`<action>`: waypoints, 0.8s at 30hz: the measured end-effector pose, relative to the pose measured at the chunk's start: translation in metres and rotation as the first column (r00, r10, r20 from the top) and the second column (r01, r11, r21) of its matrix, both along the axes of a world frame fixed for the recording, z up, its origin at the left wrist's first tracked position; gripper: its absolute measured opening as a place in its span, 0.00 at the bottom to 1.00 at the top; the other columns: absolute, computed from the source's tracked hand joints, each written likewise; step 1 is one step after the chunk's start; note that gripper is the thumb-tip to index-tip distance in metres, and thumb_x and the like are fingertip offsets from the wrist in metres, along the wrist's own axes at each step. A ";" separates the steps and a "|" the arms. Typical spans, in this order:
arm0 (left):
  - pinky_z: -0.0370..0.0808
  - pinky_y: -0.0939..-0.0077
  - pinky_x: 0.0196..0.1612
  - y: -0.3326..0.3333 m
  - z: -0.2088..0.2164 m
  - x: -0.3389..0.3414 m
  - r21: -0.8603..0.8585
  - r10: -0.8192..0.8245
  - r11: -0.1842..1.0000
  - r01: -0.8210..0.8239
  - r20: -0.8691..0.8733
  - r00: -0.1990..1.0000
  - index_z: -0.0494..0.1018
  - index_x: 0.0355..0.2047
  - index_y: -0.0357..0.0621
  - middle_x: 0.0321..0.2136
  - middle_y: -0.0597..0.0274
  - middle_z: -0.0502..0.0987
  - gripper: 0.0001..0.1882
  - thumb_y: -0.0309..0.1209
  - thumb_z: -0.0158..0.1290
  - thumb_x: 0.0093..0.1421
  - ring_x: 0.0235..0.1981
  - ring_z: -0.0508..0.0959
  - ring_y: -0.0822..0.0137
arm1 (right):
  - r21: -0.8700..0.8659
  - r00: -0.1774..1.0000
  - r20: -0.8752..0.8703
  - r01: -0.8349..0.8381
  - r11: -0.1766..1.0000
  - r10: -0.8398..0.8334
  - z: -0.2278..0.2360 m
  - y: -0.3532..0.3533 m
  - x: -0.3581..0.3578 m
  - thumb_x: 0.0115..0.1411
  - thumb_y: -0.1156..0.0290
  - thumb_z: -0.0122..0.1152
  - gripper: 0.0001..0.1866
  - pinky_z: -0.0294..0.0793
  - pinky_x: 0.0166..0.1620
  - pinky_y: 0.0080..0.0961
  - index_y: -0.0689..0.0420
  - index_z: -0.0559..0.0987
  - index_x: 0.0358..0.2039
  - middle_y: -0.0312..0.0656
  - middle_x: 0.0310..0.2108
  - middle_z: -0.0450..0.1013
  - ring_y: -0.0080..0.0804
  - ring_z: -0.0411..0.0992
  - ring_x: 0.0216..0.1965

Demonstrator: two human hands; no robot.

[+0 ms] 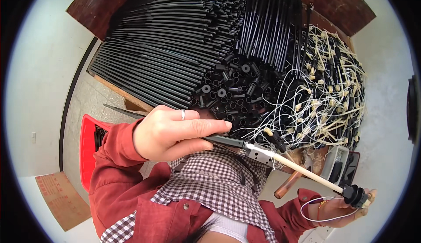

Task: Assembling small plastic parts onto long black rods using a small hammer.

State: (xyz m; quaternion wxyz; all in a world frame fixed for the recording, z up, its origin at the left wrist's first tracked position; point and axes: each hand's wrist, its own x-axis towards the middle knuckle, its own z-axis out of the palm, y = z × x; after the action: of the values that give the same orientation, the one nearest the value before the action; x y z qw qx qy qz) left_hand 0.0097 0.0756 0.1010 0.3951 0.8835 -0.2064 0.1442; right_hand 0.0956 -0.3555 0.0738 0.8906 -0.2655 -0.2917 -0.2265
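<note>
Your left hand [173,131] is closed around a black tube [224,141], and your right hand [346,209] grips the black fitting [353,195] at the far end of a pale rod [309,175]. The rod lies across the front of your body and meets the tube's mouth above a metal block [259,156]; how deep it sits inside cannot be told. Caution: if your hands drift out of line, the rod could bind at the mouth or bend, since it is thin and supported mainly at its ends. The white cord [302,204] loops from the fitting beside your right wrist; it could catch on your bracelet [323,204] or cuff and pull the fitting askew. Loose strands from the cord pile [322,94] reach close to the rod and may snag it. A low swing could strike the wooden handle [288,185].
</note>
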 end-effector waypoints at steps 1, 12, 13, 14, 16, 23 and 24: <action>0.58 0.83 0.13 0.000 0.000 0.000 -0.009 0.000 1.000 -0.001 -0.005 1.000 0.75 0.46 0.36 0.16 0.70 0.64 0.18 0.31 0.57 0.55 0.12 0.59 0.76 | 0.031 1.000 0.004 -0.002 1.000 0.002 0.001 0.002 -0.001 0.68 0.60 0.43 0.24 0.73 0.48 0.38 0.53 0.57 0.61 0.61 0.55 0.63 0.52 0.70 0.50; 0.62 0.81 0.14 -0.033 -0.002 -0.006 0.142 -0.139 0.981 0.134 0.021 0.990 0.73 0.49 0.37 0.17 0.69 0.64 0.20 0.30 0.56 0.56 0.12 0.63 0.74 | -0.682 0.959 -0.274 -0.248 0.688 0.073 0.008 0.111 -0.018 0.57 0.71 0.50 0.15 0.70 0.36 0.18 0.63 0.66 0.44 0.48 0.34 0.68 0.30 0.68 0.31; 0.63 0.81 0.15 -0.040 -0.012 -0.010 0.093 -0.107 0.990 0.109 -0.027 0.994 0.72 0.50 0.37 0.17 0.68 0.65 0.21 0.30 0.56 0.56 0.12 0.63 0.73 | -0.807 0.936 -0.347 -0.264 0.529 -0.062 0.004 0.129 -0.017 0.53 0.75 0.51 0.12 0.69 0.33 0.11 0.65 0.69 0.39 0.43 0.28 0.69 0.23 0.67 0.26; 0.63 0.80 0.15 -0.044 -0.020 -0.010 0.033 -0.099 0.994 0.101 -0.064 0.993 0.71 0.51 0.37 0.18 0.68 0.65 0.22 0.30 0.56 0.56 0.13 0.64 0.72 | -0.648 0.834 -0.549 -0.471 0.598 0.061 0.013 0.141 -0.013 0.54 0.78 0.49 0.11 0.71 0.36 0.15 0.65 0.68 0.39 0.45 0.30 0.70 0.27 0.71 0.31; 0.64 0.79 0.16 -0.047 -0.038 0.001 -0.059 -0.082 0.995 0.075 -0.132 0.988 0.69 0.54 0.38 0.18 0.67 0.66 0.24 0.30 0.56 0.56 0.13 0.65 0.70 | -0.444 0.705 -0.664 -0.640 0.628 0.249 0.011 0.148 -0.013 0.54 0.83 0.47 0.10 0.72 0.35 0.17 0.64 0.68 0.39 0.45 0.31 0.70 0.29 0.73 0.32; 0.67 0.77 0.18 -0.063 -0.067 0.007 -0.138 -0.150 0.984 0.116 -0.263 0.953 0.68 0.52 0.37 0.23 0.62 0.71 0.24 0.27 0.56 0.54 0.16 0.68 0.66 | -0.582 0.671 -0.727 -0.714 0.390 0.143 -0.022 0.155 -0.017 0.53 0.86 0.55 0.14 0.74 0.30 0.18 0.65 0.70 0.41 0.46 0.35 0.73 0.28 0.72 0.26; 0.68 0.77 0.19 -0.066 -0.072 0.005 -0.251 -0.193 0.960 0.121 -0.285 0.939 0.69 0.51 0.37 0.23 0.61 0.72 0.22 0.26 0.55 0.54 0.17 0.69 0.65 | -0.522 0.613 -0.765 -0.771 0.366 0.200 -0.022 0.157 -0.016 0.53 0.85 0.55 0.14 0.73 0.30 0.18 0.64 0.70 0.41 0.45 0.35 0.73 0.28 0.72 0.26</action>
State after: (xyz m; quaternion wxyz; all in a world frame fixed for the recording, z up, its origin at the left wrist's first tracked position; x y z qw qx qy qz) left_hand 0.0145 0.0092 0.0286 0.5321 0.8240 -0.1946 -0.0038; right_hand 0.0795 -0.1986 0.0520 0.7208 -0.5959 -0.1408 0.3249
